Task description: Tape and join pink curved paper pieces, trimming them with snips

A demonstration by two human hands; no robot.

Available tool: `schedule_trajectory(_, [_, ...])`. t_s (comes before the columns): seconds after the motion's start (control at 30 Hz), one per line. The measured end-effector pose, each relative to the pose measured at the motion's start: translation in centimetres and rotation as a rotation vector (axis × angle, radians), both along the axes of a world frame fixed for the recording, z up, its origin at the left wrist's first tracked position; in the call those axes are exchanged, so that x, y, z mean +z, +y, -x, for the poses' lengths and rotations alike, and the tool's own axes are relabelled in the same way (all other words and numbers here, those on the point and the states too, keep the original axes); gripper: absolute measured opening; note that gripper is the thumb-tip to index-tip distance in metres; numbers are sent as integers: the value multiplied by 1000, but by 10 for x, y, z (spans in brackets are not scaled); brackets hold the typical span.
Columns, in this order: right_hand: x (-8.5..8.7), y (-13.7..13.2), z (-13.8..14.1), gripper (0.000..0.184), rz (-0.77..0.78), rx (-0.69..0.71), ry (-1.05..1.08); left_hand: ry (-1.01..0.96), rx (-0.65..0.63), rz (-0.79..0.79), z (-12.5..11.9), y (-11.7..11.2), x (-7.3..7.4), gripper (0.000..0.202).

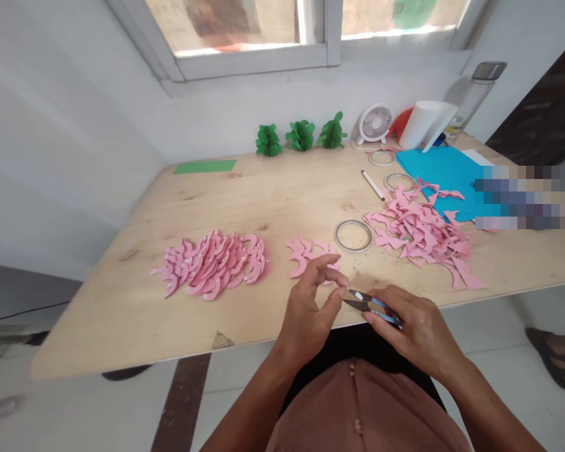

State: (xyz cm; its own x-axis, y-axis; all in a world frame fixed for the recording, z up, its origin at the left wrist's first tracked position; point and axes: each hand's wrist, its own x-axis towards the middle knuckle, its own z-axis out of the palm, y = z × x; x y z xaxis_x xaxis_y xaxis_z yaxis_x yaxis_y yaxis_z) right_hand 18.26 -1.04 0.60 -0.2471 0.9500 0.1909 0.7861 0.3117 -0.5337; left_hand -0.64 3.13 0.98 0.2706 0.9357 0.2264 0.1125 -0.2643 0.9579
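My right hand [412, 323] grips a pair of thread snips [374, 306], its blades parted and pointing left; a small white bit sits on the upper blade. At the blade tips, my left hand [311, 307] has thumb and finger pinched together; whatever is between them is too small to make out. Just behind the left hand lie a few curved pink paper pieces [299, 257], partly hidden by its fingers. Further left, a pile of overlapping curved pink pieces [216, 260] rests on the wooden table [136, 301]. A roll of tape [353, 236] lies flat beyond the snips.
Pink paper scraps [419, 229] are heaped at right, near a white pen [373, 185] and blue sheets [452, 172]. Along the wall stand green paper shapes [301, 135], a small fan [375, 123] and a glass bottle [475, 100]. A green strip [205, 166] lies back left.
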Motion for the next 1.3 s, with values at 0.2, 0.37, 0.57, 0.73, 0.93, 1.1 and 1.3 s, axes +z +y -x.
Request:
schedule_trajectory(0.2, [1, 2, 0, 24, 13, 27, -39, 90, -104, -160, -3, -4, -1, 59])
schedule_trajectory(0.37, [-1, 1, 0, 24, 14, 13, -58, 299, -97, -380, -5, -6, -2, 61])
schedule_trajectory(0.57, [-1, 0, 1, 25, -6, 10, -78, 339, -84, -429, -5, -6, 0, 59])
schedule_trajectory(0.73, [-2, 0, 1, 24, -3, 12, -100, 301, -94, -405, -6, -6, 2, 59])
schedule_trajectory(0.93, [-3, 1, 0, 24, -12, 4, -128, 262, -96, -363, -7, -6, 2, 59])
schedule_trajectory(1.1, [-2, 2, 2, 23, -16, 3, -120, 272, -122, -356, -8, -4, 0, 59])
schedule_trajectory(1.3, [-1, 2, 3, 23, -35, 14, -132, 333, -195, -346, -7, -1, 0, 59])
